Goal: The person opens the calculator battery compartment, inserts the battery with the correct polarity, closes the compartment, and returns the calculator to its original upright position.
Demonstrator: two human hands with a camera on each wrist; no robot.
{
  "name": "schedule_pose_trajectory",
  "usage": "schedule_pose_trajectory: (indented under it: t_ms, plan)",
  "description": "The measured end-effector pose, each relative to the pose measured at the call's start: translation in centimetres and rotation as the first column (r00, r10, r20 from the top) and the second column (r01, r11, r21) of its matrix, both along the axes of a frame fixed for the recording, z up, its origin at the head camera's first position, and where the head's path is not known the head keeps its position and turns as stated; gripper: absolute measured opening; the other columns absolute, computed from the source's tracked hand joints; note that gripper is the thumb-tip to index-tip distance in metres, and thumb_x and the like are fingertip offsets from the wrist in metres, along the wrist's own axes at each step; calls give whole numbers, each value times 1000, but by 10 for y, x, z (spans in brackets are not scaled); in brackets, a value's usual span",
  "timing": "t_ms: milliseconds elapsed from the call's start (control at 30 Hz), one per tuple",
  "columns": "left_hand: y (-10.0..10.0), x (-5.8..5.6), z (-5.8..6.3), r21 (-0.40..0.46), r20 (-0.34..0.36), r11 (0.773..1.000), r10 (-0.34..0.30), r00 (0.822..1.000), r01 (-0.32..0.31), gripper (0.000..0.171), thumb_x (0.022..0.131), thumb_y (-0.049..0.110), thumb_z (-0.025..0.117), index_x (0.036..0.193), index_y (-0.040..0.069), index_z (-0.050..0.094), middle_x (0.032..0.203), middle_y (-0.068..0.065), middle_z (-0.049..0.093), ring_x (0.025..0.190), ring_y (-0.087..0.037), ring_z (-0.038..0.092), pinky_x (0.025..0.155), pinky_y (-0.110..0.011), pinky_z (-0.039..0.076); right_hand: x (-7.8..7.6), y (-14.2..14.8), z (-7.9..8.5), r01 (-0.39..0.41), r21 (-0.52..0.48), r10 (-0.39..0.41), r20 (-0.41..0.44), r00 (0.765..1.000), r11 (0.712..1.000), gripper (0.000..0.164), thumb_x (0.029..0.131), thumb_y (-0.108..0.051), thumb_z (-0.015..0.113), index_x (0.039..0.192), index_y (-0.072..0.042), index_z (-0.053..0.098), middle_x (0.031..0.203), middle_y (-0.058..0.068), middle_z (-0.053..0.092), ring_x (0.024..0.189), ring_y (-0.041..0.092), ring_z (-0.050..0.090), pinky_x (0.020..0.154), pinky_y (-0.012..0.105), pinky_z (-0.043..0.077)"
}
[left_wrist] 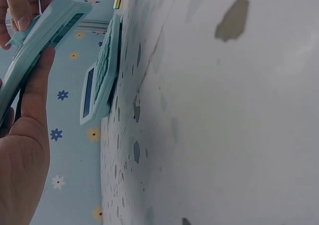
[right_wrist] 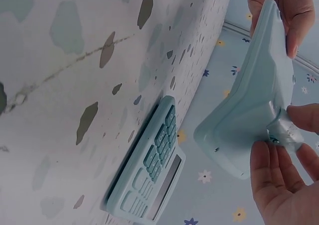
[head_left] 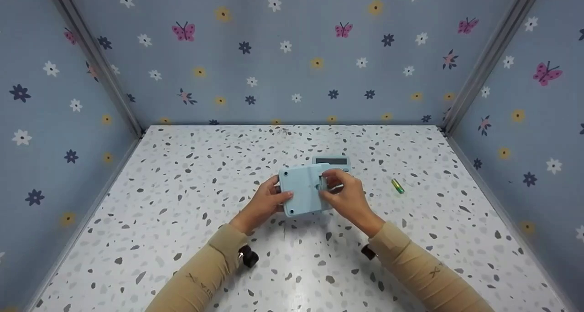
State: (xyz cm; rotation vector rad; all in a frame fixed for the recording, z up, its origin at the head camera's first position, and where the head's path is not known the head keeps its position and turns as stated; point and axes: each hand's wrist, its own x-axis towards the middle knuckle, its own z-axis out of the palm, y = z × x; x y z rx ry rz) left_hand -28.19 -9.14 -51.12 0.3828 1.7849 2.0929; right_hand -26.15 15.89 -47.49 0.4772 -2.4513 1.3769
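A light blue calculator point(head_left: 300, 189) is held up over the table, its back with dark round feet turned toward the head camera. My left hand point(head_left: 263, 200) grips its left end, thumb on the back and fingers beneath. At the other end my right hand point(head_left: 350, 197) pinches a small light blue battery cover point(right_wrist: 286, 129) between thumb and fingers. That cover stands tilted up at the battery compartment, where a dark opening shows. Behind the right hand, a second light blue calculator point(right_wrist: 149, 170) lies face up on the table, partly hidden in the head view.
A green and yellow battery point(head_left: 398, 186) lies on the speckled white table point(head_left: 191, 175), to the right of both calculators. Flower-patterned blue panels point(head_left: 292, 56) enclose the table at the back and both sides, with grey metal posts point(head_left: 98, 63) in the corners.
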Motion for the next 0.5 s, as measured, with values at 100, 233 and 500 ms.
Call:
schedule_pose_trajectory:
  t_ms: [100,233,500]
  plan:
    - [1,0,0,-1,5,1000,4,1000,-4,62,108,4,61,165,5,38,147,-26,64,124,-31,71,99,-48,65,0,0,0,3,-2,-3,4,1000,1000,36,86,8,82,119,-2,73,103,16,78,92,30,76,81,48,68]
    - [1,0,0,1,6,1000,2,1000,-2,61,108,4,61,164,4,38,147,-27,64,124,-31,71,99,-49,65,0,0,0,7,-6,-7,13,1000,1000,35,86,8,82,118,-3,73,100,15,78,90,29,76,81,46,68]
    - [0,0,0,-8,17,1000,20,1000,-20,59,108,3,61,163,5,40,146,-26,65,122,-30,72,99,-48,65,-1,3,4,24,-29,-23,21,1000,999,32,88,6,79,119,-2,75,98,14,77,88,25,74,82,43,68]
